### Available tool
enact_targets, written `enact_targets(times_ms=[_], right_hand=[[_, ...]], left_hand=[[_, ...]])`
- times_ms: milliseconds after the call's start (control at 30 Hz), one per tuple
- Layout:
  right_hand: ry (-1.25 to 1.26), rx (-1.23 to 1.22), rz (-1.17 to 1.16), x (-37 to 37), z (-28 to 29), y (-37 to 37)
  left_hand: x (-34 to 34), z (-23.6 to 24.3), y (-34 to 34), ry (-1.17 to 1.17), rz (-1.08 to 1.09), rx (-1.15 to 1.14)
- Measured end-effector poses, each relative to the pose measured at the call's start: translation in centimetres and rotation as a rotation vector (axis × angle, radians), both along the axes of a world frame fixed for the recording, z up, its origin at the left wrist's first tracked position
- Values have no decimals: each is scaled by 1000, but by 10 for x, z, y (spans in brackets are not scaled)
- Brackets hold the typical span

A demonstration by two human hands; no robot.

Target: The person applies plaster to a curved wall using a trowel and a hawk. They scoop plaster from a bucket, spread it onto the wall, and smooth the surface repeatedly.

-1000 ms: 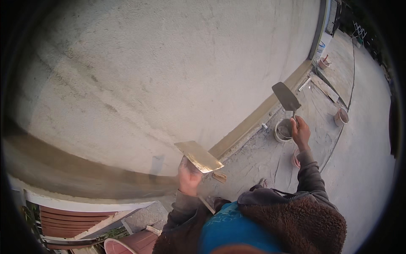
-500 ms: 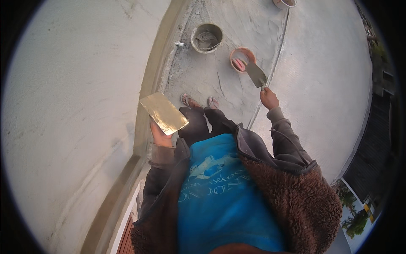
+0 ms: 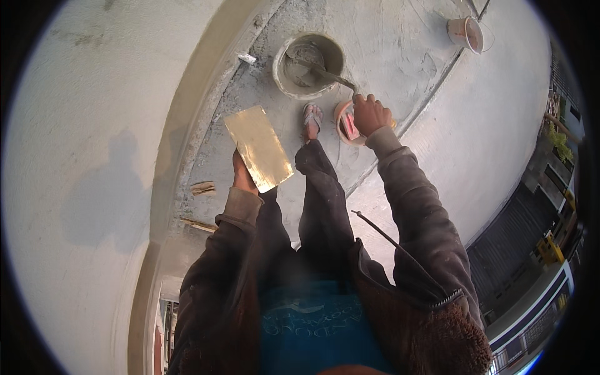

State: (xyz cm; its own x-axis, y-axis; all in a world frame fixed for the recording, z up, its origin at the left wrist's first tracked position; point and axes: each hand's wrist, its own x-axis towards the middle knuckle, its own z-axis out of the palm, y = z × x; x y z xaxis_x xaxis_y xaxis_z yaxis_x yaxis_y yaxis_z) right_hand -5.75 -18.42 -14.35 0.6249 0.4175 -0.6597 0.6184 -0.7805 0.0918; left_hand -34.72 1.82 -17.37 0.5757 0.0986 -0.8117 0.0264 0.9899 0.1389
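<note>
My left hand [image 3: 242,173] holds a flat rectangular plastering board [image 3: 259,147] from beneath. The board is tan with a bright, worn near edge, and its face carries no heap of mortar; most of the fingers are hidden under it. My right hand [image 3: 372,115] is closed round the handle of a trowel [image 3: 339,79]. The trowel reaches into a large round bucket [image 3: 334,53] ahead of me, its blade against the wet grey mortar [image 3: 304,74] inside. Below my right hand stands a small orange bucket [image 3: 341,134] with a red and pink object [image 3: 350,127] in it.
On the left rises a pale wall [image 3: 75,106] with a darker band [image 3: 178,100] along its base. A white bucket [image 3: 461,32] stands farther off, at upper right. Wood scraps [image 3: 202,188] and a white scrap [image 3: 247,59] lie near the wall. My sandalled foot [image 3: 312,115] is close to the mortar bucket.
My right hand has moved left and forward, bringing the trowel from above the small orange bucket into the mortar bucket. My view has shifted; the left hand still holds the board.
</note>
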Motion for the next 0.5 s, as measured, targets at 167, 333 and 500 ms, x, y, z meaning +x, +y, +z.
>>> enact_targets(times_ms=[167, 333, 500], right_hand=[[-87, -107, 390, 68, -193, 72], [-177, -51, 576, 71, -280, 71], [9, -3, 784, 97, -271, 18]], left_hand=[[66, -120, -41, 145, 215, -11], [111, -218, -63, 174, 434, 136], [133, -245, -80, 180, 486, 265]])
